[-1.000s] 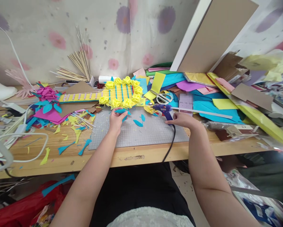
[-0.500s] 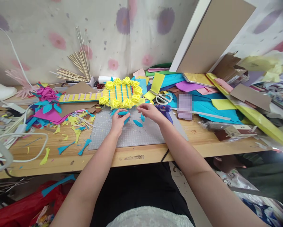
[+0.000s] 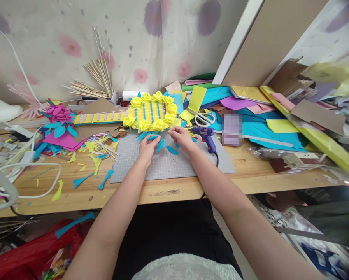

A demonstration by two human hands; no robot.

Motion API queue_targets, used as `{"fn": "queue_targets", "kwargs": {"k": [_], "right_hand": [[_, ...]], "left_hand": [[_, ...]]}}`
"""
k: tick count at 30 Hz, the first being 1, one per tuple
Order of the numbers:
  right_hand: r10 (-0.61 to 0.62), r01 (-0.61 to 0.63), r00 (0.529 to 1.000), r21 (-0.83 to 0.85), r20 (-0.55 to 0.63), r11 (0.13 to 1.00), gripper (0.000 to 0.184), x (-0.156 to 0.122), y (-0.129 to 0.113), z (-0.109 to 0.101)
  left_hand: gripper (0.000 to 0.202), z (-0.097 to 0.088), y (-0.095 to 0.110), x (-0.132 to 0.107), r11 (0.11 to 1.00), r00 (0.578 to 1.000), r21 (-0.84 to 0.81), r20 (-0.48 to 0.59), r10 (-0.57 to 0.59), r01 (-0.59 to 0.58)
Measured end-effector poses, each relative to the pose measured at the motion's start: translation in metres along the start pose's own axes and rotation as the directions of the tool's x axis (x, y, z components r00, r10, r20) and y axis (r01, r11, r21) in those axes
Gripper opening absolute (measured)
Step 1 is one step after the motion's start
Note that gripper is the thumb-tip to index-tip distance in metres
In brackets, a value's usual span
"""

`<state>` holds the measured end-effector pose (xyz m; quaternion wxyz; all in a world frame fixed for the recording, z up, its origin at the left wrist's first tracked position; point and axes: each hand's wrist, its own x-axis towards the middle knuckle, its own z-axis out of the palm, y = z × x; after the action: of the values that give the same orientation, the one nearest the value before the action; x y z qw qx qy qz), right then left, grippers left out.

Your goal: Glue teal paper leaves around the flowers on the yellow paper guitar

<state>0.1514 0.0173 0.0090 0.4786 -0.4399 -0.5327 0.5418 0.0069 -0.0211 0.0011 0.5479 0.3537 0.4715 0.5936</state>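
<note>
A yellow paper guitar (image 3: 127, 114) ringed with yellow paper roses lies at the back of the grey cutting mat (image 3: 192, 163). My left hand (image 3: 147, 147) pinches a blue paper leaf (image 3: 154, 138) just under the guitar's lower edge. My right hand (image 3: 180, 139) is beside it, fingers curled and pinching at the same lower edge near the leaf; what its fingers hold is not clear. More blue leaves (image 3: 172, 149) lie on the mat between my hands. A blue glue gun (image 3: 207, 136) rests on the mat to the right of my right hand.
White scissors (image 3: 204, 117) and stacked coloured paper sheets (image 3: 250, 116) fill the back right. A pink paper flower (image 3: 59, 114), paper scraps (image 3: 89, 155) and white cables (image 3: 25, 167) lie at the left. Wooden sticks (image 3: 100, 77) lean on the wall. A cardboard panel (image 3: 267, 39) leans at right.
My right hand let go of the glue gun, crossed left to the guitar's lower edge and now sits close by my left hand. The left hand kept its leaf.
</note>
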Motion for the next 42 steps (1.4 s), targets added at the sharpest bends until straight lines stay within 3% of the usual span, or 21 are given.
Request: {"fn": "queue_targets", "kwargs": {"k": [20,42], "right_hand": [[-0.059,0.061,0.998,0.053,-0.032,0.997,0.029,-0.002,0.009,0.009],[-0.057,0.058,0.998,0.124,-0.015,0.991,0.027,-0.004,0.01,0.014]], "left_hand": [[0.043,0.002,0.002,-0.002,0.997,0.999,-0.062,-0.032,0.039,-0.041],[0.035,0.001,-0.005,0.004,0.998,0.996,-0.052,-0.08,0.025,-0.029]]}}
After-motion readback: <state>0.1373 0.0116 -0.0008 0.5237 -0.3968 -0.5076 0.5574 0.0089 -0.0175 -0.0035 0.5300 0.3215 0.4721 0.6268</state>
